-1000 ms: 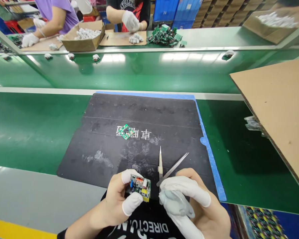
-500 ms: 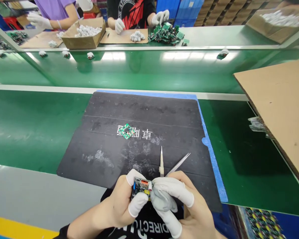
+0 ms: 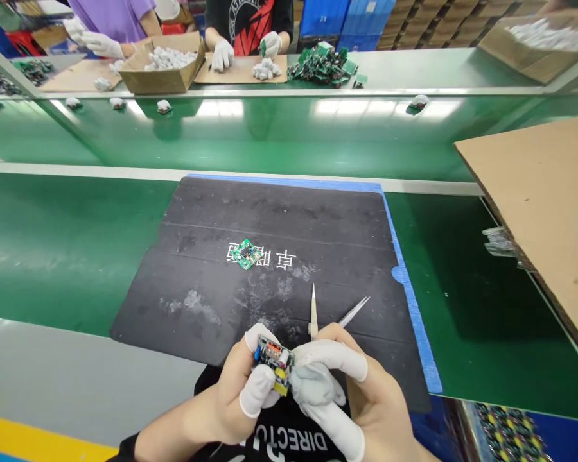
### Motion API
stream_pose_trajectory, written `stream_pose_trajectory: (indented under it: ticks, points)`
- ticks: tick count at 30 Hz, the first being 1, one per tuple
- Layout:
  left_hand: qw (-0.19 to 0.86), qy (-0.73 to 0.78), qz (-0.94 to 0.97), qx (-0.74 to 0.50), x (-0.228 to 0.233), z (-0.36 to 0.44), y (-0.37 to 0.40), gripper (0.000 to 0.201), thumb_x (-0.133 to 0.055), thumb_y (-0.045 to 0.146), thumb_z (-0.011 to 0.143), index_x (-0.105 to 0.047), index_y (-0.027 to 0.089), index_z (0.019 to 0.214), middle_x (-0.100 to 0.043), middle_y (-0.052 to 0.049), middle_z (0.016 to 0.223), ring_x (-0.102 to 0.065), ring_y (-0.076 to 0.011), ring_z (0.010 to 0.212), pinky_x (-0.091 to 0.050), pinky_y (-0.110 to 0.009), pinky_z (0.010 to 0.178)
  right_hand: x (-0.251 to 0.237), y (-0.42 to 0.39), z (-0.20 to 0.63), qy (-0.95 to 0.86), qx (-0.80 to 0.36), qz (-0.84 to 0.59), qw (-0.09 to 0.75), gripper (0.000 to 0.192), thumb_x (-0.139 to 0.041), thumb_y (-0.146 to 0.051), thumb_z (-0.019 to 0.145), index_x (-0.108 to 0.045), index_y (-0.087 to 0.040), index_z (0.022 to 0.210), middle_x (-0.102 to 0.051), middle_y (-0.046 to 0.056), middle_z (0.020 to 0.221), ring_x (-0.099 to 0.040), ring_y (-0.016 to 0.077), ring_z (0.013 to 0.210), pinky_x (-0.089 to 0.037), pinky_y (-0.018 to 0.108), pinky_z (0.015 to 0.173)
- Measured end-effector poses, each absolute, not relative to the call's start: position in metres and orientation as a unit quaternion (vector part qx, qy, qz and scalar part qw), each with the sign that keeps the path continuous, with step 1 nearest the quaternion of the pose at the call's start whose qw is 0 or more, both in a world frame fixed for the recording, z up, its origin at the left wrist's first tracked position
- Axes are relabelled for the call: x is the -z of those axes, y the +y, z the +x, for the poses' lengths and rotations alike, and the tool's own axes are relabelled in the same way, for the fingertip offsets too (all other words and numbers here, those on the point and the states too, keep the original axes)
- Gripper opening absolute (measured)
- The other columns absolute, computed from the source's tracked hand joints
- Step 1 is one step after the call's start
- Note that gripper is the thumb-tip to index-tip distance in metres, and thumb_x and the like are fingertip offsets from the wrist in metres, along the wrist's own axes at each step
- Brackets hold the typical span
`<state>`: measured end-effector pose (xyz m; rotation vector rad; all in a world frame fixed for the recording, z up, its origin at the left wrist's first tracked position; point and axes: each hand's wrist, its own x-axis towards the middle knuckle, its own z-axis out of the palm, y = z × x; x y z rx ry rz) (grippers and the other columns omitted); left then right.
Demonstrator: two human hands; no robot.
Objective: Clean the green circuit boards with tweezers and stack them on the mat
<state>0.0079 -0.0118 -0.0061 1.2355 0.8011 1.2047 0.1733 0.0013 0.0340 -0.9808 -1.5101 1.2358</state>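
Apparently, putty [image 3: 318, 385] was held to a board [image 3: 276, 361]

In the head view, the step in hand seemed to be working the putty at the board's edge. The left hand [image 3: 238, 391] pinched the board between white-covered thumb and finger; the right hand [image 3: 373, 391] clasped the putty, fingers and thumb wrapped round it. Putty and board met, or nearly so, between the two grips; the exact contact was too small to tell. The next move, I judged, called for a steady left pinch and light, controlled pressure from the right.

The board showed its component face upward, towards the camera. Its red part [image 3: 273, 348] sat on the side farther from the body, its yellow part [image 3: 280, 387] nearer, beside the left thumb. Its long axis seemed to run far to near, the far end leaning left, though the fingers hid some edge and left this unsure.

Just beyond the right grip lay pointed tools [image 3: 313, 311]; farther ahead of the left grip, a loose board [image 3: 246, 255] rested on the mat [image 3: 197, 212].
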Motion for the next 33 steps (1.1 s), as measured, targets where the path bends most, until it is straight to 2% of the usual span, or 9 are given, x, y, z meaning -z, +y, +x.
stream_pose_trajectory:
  ticks: [8,14,18,23,26,31,33]
  points:
    - [0.446,0.397,0.6,-0.533,0.008,0.007,-0.014,0.026,-0.043,0.044,0.096,-0.052,0.02,0.103,-0.047,0.0,0.068,-0.039,-0.0101,0.049,-0.035,-0.021,0.042,-0.031,-0.009,0.176,-0.656,-0.412,-0.411,0.48,0.038,-0.061,-0.004,0.074,-0.063,-0.026,0.105,-0.065,0.005,0.076,-0.056,0.0208,0.068,-0.05,0.035,0.059]
    - [0.469,0.404,0.579,-0.531,0.006,0.006,-0.013,0.023,-0.043,0.041,0.097,-0.051,0.019,0.095,-0.046,0.003,0.063,-0.033,-0.0081,0.045,-0.037,-0.022,0.045,-0.035,-0.01,0.176,-0.629,-0.401,-0.429,0.51,0.038,-0.06,-0.004,0.073,-0.065,-0.026,0.103,-0.067,0.005,0.078,-0.058,0.021,0.067,-0.05,0.037,0.063]
    - [0.446,0.402,0.607,-0.52,0.005,0.005,-0.014,0.024,-0.043,0.041,0.097,-0.053,0.019,0.1,-0.05,0.0,0.067,-0.039,-0.0099,0.047,-0.036,-0.022,0.045,-0.035,-0.009,0.173,-0.643,-0.387,-0.419,0.512,0.039,-0.06,-0.002,0.072,-0.063,-0.026,0.103,-0.068,0.004,0.078,-0.057,0.0202,0.066,-0.049,0.037,0.063]
    - [0.422,0.364,0.678,-0.48,-0.005,0.006,-0.006,0.023,-0.04,0.039,0.098,-0.051,0.019,0.093,-0.051,-0.001,0.064,-0.044,-0.012,0.048,-0.037,-0.023,0.045,-0.03,-0.009,0.169,-0.656,-0.377,-0.419,0.502,0.042,-0.061,-0.002,0.075,-0.061,-0.026,0.109,-0.069,0.006,0.084,-0.059,0.0207,0.069,-0.052,0.038,0.064]
    - [0.4,0.38,0.673,-0.493,-0.01,0.007,0.0,0.022,-0.04,0.038,0.098,-0.05,0.02,0.091,-0.052,0.0,0.062,-0.045,-0.0118,0.046,-0.036,-0.023,0.044,-0.03,-0.003,0.169,-0.68,-0.37,-0.4,0.49,0.038,-0.062,-0.003,0.077,-0.061,-0.026,0.107,-0.069,0.004,0.081,-0.058,0.0183,0.066,-0.052,0.035,0.061]
    - [0.44,0.418,0.614,-0.505,-0.001,-0.001,-0.004,0.024,-0.044,0.041,0.097,-0.052,0.019,0.088,-0.051,0.001,0.062,-0.043,-0.011,0.047,-0.034,-0.022,0.044,-0.034,0.005,0.181,-0.671,-0.396,-0.408,0.476,0.029,-0.062,-0.005,0.078,-0.063,-0.026,0.099,-0.069,0.003,0.078,-0.056,0.0185,0.065,-0.05,0.033,0.055]
    - [0.453,0.455,0.563,-0.521,0.005,-0.005,-0.008,0.025,-0.045,0.042,0.096,-0.053,0.019,0.09,-0.05,0.001,0.065,-0.041,-0.0102,0.048,-0.034,-0.022,0.044,-0.036,0.003,0.186,-0.651,-0.397,-0.429,0.484,0.032,-0.062,-0.002,0.077,-0.063,-0.026,0.098,-0.068,0.004,0.078,-0.055,0.0192,0.065,-0.048,0.032,0.052]
